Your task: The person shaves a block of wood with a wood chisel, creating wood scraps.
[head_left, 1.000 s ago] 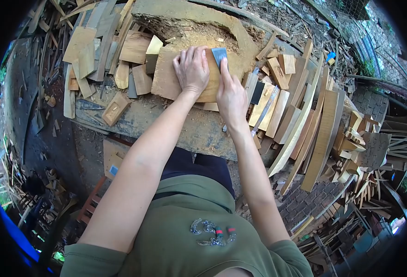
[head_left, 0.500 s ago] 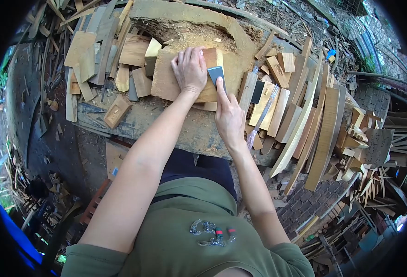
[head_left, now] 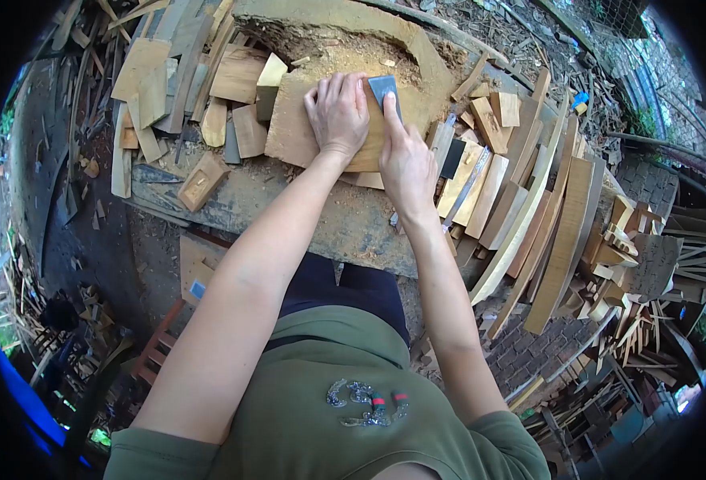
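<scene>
My left hand point(head_left: 339, 112) lies over a wooden block point(head_left: 363, 162), its fingers curled at the far side and holding it down. The block rests on a broad, sawdust-covered wooden board point(head_left: 291, 120). In my right hand point(head_left: 409, 164) is a flat dark-grey tool point(head_left: 382, 85) with a straight far edge. My index finger is stretched along its top and the other fingers are folded around it. The tool sits just right of my left hand, over the block; its exact kind and lower part are hidden.
Wood offcuts point(head_left: 237, 74) crowd the left of the worn bench point(head_left: 281, 216). A hollowed wooden piece point(head_left: 203, 182) lies near its front edge. On the right are a black block point(head_left: 453, 159), a narrow blade-like strip point(head_left: 466, 186) and several long slats point(head_left: 561, 248). Sawdust fills the back.
My right hand has moved the grey tool away from my body and slightly right along the block. The left hand stays on the block.
</scene>
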`<control>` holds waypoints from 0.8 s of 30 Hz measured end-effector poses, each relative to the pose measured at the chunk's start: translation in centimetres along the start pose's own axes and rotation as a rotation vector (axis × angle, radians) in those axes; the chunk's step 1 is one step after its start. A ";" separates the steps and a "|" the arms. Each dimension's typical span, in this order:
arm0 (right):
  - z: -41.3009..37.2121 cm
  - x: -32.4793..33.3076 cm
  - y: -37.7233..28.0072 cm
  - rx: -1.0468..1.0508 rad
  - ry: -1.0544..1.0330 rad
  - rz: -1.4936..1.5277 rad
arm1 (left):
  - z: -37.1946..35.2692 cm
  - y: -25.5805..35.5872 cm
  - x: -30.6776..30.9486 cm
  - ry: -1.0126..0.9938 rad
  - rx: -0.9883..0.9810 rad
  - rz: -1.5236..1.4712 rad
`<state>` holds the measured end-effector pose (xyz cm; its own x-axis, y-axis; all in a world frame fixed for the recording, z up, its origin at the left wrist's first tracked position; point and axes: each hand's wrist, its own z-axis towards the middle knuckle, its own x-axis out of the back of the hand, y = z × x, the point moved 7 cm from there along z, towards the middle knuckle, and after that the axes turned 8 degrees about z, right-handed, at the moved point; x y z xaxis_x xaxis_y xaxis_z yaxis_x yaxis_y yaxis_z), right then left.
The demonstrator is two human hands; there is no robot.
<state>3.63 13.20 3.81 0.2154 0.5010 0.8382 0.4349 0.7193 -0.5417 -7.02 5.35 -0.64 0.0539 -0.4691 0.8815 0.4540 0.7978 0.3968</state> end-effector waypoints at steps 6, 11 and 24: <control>-3.0 -0.3 0.7 -0.080 -0.068 0.052 | 0.1 0.1 0.2 0.022 0.003 -0.029; -3.2 0.0 0.8 -0.032 -0.009 0.063 | 0.3 0.2 0.1 0.040 -0.011 -0.010; -2.5 0.0 0.9 -0.042 -0.022 0.092 | 0.4 0.2 0.3 0.033 -0.009 -0.005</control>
<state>6.17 12.64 3.50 0.2374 0.5745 0.7833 0.4506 0.6492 -0.6128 -7.23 5.53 -0.24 0.0804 -0.4852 0.8707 0.4621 0.7921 0.3988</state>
